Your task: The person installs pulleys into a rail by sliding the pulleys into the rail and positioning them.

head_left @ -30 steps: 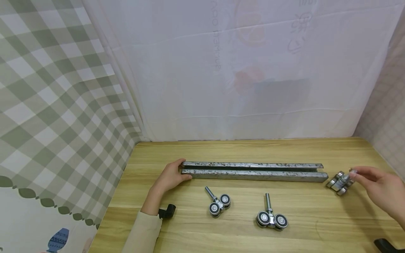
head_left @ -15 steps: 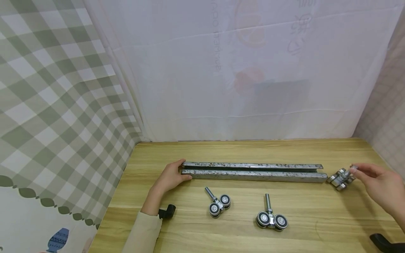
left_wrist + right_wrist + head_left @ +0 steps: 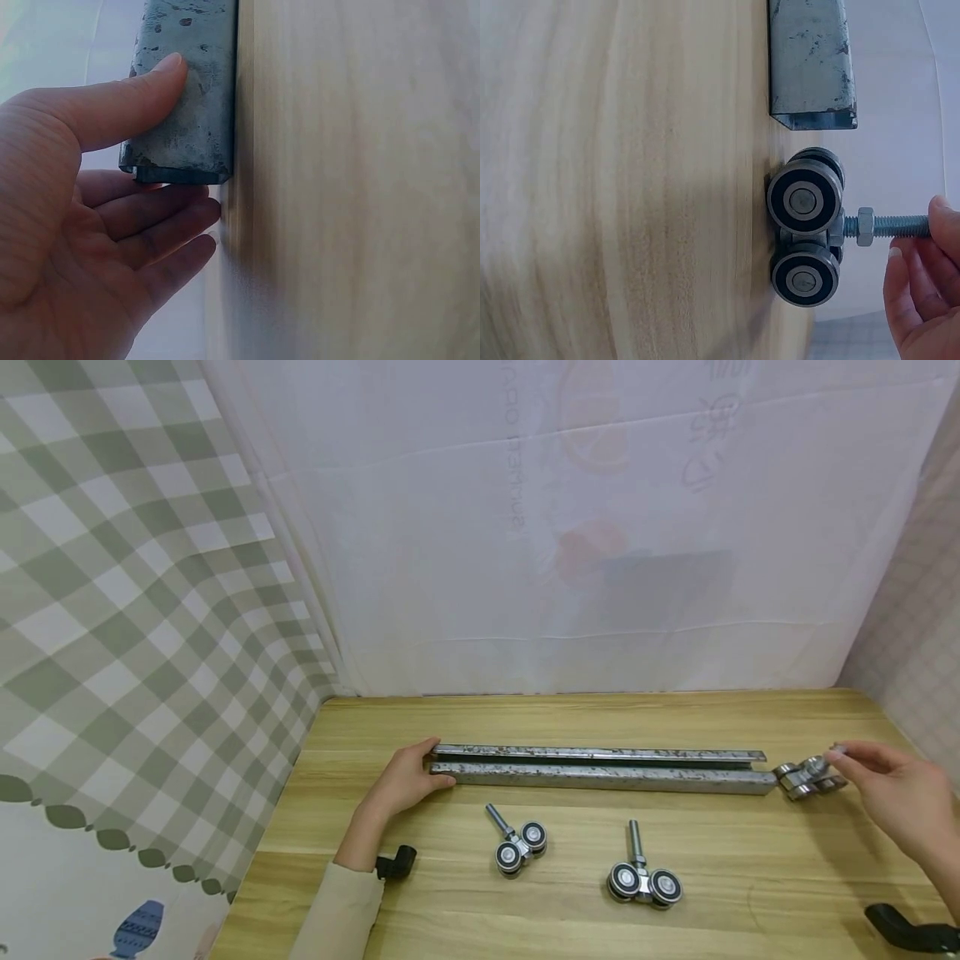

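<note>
A scuffed grey steel channel track (image 3: pixel 600 776), slotted along its top, lies across the table. My left hand (image 3: pixel 403 779) grips its left end; in the left wrist view the thumb (image 3: pixel 142 105) presses the near side and the fingers reach behind the end. Off the track's right end, my right hand (image 3: pixel 903 793) pinches the tip of the threaded bolt on a wheeled hanger roller (image 3: pixel 802 201). That roller has its wheels low by the table and its bolt pointing up, a short gap from the track's open end. The bolt carries a hex nut (image 3: pixel 865 226).
Two more hanger rollers lie on the wooden table (image 3: pixel 450 918) in front of the track: a left roller (image 3: pixel 534 835) and a right roller (image 3: pixel 626 880). A white sheet (image 3: pixel 562 568) hangs behind, and a green checked cloth (image 3: pixel 150 568) hangs at the left.
My right hand has moved slightly away from me, turning the roller so its wheels line up more with the track's end. The left hand and the track stay in place.
</note>
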`<state>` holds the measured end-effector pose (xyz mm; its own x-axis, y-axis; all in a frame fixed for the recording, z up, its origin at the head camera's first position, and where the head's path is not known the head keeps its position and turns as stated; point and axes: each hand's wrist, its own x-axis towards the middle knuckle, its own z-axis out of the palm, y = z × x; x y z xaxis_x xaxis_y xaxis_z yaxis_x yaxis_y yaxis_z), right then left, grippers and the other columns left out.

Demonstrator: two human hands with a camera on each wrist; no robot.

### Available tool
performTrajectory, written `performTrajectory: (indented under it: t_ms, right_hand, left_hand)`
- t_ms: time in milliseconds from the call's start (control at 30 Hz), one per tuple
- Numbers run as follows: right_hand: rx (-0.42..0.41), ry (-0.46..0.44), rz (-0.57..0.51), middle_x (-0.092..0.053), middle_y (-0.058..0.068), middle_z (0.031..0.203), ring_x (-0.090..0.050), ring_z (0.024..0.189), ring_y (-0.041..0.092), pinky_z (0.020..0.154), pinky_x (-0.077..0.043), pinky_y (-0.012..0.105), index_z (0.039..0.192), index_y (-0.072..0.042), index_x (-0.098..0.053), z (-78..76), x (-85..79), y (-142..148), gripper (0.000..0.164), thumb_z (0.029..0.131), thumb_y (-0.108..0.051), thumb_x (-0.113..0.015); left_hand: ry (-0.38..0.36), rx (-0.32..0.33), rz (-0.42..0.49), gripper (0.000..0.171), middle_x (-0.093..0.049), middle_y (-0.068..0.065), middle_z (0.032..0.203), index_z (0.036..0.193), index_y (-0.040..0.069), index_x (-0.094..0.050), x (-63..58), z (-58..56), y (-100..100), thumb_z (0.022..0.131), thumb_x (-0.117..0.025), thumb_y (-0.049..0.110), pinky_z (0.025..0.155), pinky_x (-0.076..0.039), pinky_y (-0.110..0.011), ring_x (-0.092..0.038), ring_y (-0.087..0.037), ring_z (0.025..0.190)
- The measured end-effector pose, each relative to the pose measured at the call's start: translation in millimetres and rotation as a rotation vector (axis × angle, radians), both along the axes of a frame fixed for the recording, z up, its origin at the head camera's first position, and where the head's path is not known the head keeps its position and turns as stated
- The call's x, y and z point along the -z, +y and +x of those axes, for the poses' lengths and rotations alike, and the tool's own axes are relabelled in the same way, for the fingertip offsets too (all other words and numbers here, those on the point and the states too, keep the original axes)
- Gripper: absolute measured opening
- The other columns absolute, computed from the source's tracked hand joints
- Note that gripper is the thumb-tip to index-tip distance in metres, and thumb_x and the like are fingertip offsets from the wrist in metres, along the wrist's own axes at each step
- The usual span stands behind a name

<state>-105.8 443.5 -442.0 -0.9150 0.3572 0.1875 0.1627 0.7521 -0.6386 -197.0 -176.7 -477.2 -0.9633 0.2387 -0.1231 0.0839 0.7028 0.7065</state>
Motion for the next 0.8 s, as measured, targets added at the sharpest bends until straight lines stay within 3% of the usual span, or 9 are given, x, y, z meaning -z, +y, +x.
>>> performTrajectory:
  t_ms: [333,800]
  right_hand:
    - [0.026,-0.035,-0.024,-0.040,-0.052,0.083,-0.040,0.072,-0.021,0.053,-0.041,0.015,0.129,0.014,-0.064,-2.0,-2.3,-7,0.050,0.105,-0.029,-0.068]
    - [0.015,0.004,-0.044,-0.042,-0.054,0.082,-0.040,0.073,-0.024,0.052,-0.042,0.014,0.127,0.015,-0.065,-4.6,0.0,-15,0.049,0.103,-0.027,-0.070]
  left_hand:
    - [-0.011,-0.002,-0.011,0.084,-0.049,-0.019,0.158,0.159,0.003,-0.044,0.4,-0.6,0,0.091,-0.085,0.031,0.117,-0.041,-0.055,-0.044,-0.037,0.147]
    - [-0.001,0.002,-0.005,0.084,-0.049,-0.019,0.157,0.158,0.002,-0.044,0.1,0.5,0,0.091,-0.085,0.031,0.116,-0.042,-0.055,-0.044,-0.037,0.146]
